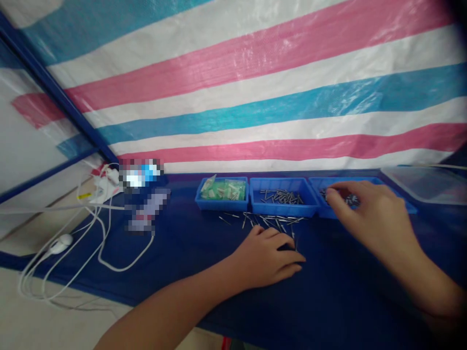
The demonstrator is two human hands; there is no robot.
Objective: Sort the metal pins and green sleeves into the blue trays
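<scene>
Pins (276,220) could be scattered if brushed by the left hand (263,257); whether it or the right hand (381,218) is closed on anything cannot be told.

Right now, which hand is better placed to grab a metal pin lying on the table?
Probably the left hand: it is beside the loose metal pins, while the right hand is at the rightmost blue bin.
</scene>
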